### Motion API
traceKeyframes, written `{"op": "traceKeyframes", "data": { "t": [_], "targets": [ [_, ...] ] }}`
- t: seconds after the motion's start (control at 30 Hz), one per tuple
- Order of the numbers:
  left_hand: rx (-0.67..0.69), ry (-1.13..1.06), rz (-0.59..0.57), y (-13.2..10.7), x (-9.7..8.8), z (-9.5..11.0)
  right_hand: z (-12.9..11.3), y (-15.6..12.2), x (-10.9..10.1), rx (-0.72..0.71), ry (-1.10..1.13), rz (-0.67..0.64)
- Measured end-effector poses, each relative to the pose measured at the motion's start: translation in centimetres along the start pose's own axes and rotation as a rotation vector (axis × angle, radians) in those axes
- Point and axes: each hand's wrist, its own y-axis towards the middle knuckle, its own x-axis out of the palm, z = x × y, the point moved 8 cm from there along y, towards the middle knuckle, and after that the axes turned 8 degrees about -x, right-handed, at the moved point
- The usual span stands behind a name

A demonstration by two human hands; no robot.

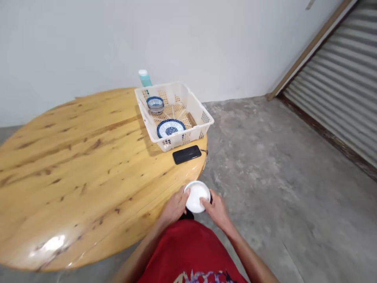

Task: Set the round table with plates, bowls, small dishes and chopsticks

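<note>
A small round white dish [194, 196], perhaps a shallow bowl, is held between both hands in front of the red shirt, by the table's edge. My left hand [176, 204] closes on its left rim, thumb over the top. My right hand [216, 208] grips the right side, with the thumb reaching over the dish. The fingers beneath are hidden. Beyond the hands, a black phone [187, 154] lies on the wooden table [88, 169], with a small key [204, 151] at its right end.
A white plastic basket [207, 119] stands at the table's far right. Inside are stacked blue-patterned bowls [155, 105], a blue-and-white plate [171, 128] and chopsticks [191, 119]. Behind it rises a teal bottle [145, 78] near the wall. Concrete floor [265, 177] lies right of the table.
</note>
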Motion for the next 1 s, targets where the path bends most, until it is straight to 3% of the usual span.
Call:
{"op": "traceKeyframes", "data": {
  "t": [0.1, 0.27, 0.4, 0.53, 0.73, 1.0],
  "targets": [
    [0.040, 0.020, -0.184, 3.5, -0.5, 3.6, -3.7, 5.7, -1.9, -0.108, -0.030, -0.036],
    [0.187, -0.031, -0.095, 9.8, -4.9, 11.4, -9.6, 15.5, -3.4, -0.285, 0.008, -0.052],
    [0.203, -0.183, -0.058, 14.4, -7.2, 15.5, -13.3, 22.6, -3.1, -0.388, 0.076, -0.167],
    [0.138, -0.317, -0.017, 20.1, -8.9, 16.8, -14.9, 30.6, -1.5, -0.469, 0.028, -0.299],
    [-0.036, -0.381, 0.049, 29.8, -10.4, 17.4, -14.7, 43.2, 2.2, -0.477, -0.163, -0.503],
    [-0.110, -0.426, 0.191, 42.2, -10.3, 16.9, -13.8, 56.1, 5.1, -0.413, -0.510, -0.610]
  ]
}}
